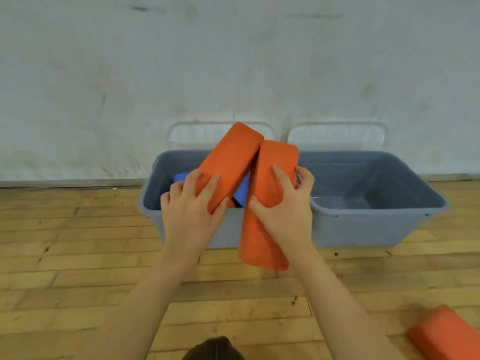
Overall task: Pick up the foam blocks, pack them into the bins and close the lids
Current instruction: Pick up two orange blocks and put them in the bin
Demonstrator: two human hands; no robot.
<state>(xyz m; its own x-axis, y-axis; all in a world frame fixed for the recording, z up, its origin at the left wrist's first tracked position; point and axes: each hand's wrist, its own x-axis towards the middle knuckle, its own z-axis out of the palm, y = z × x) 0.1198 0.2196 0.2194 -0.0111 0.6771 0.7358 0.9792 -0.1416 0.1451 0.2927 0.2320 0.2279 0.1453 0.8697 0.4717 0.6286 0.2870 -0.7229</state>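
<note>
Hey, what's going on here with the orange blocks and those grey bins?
A person is packing foam blocks into bins on a wooden floor. The left hand grips one orange block angled over the left bin, which already holds a blue block. The right hand grips a second orange block over that bin's front edge. The right bin looks empty. Both clear lids stand open behind the bins. Another orange block lies on the floor at lower right.

No readable text, label, brand, number or sign shows on anything in view.
</note>
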